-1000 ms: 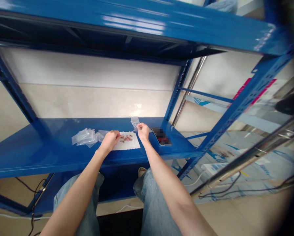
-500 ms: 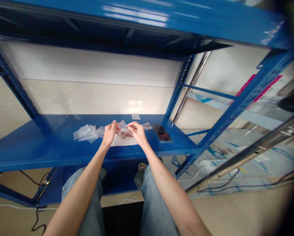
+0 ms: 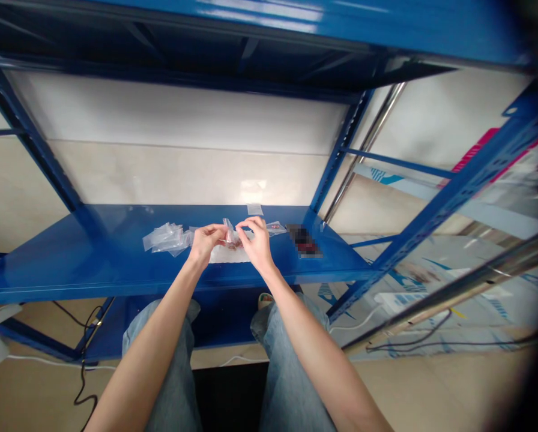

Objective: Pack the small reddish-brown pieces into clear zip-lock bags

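Observation:
Over the white sheet of paper [image 3: 228, 256] on the blue shelf, my left hand [image 3: 206, 243] pinches a small clear plastic bag [image 3: 228, 230] held upright. From the other side my right hand [image 3: 256, 241] is closed at the bag's right edge, thumb and fingers together; its fingertips partly cover the bag's mouth. Small reddish-brown pieces [image 3: 236, 244] lie on the paper, mostly hidden by the hands and bag. Left of my hands is a loose pile of clear plastic bags [image 3: 166, 237]. Another clear bag [image 3: 275, 228] with small reddish contents rests just right of my right hand.
A blurred dark flat object [image 3: 304, 241] lies toward the shelf's right end. One small clear bag [image 3: 254, 209] sits at the back edge. The blue upper shelf [image 3: 260, 60] overhangs, with blue uprights [image 3: 341, 150] at the sides. Cables [image 3: 85, 360] hang below left.
My hands have drawn closer together, and the bag between them is now narrower and more upright. More of the pieces on the paper are covered. The view has shifted slightly.

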Demonstrator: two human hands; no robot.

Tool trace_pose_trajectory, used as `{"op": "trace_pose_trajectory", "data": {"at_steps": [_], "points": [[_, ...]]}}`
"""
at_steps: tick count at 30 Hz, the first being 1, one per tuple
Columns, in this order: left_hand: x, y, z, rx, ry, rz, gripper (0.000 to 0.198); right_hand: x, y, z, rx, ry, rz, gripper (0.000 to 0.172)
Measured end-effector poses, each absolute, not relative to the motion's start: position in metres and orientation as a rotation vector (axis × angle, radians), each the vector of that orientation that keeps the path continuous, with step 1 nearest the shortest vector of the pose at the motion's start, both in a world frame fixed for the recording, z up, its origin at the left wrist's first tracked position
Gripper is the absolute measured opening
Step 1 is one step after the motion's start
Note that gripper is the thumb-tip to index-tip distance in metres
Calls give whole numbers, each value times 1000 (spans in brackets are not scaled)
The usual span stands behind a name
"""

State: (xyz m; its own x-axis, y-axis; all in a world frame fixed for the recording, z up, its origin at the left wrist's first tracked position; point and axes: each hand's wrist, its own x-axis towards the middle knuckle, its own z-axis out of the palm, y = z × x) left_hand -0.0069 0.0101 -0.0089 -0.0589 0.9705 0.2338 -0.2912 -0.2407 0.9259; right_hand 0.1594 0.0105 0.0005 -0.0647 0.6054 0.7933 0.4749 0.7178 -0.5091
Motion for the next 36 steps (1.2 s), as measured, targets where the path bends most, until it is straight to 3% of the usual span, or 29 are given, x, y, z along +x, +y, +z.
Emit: {"op": "trace_pose_trajectory", "data": {"at_steps": [12,23,36], "points": [[0,6,-10,1322,797,1494,40,139,-5,-8,-873,-1586,551,15],[-8,-2,-9,1534,883,1482,36,132,-6,-5,-875,-1523,605,26],[-2,-19,-3,1883,1328,1692,9,136,-1,2,-1046,-1680,187,9]]}}
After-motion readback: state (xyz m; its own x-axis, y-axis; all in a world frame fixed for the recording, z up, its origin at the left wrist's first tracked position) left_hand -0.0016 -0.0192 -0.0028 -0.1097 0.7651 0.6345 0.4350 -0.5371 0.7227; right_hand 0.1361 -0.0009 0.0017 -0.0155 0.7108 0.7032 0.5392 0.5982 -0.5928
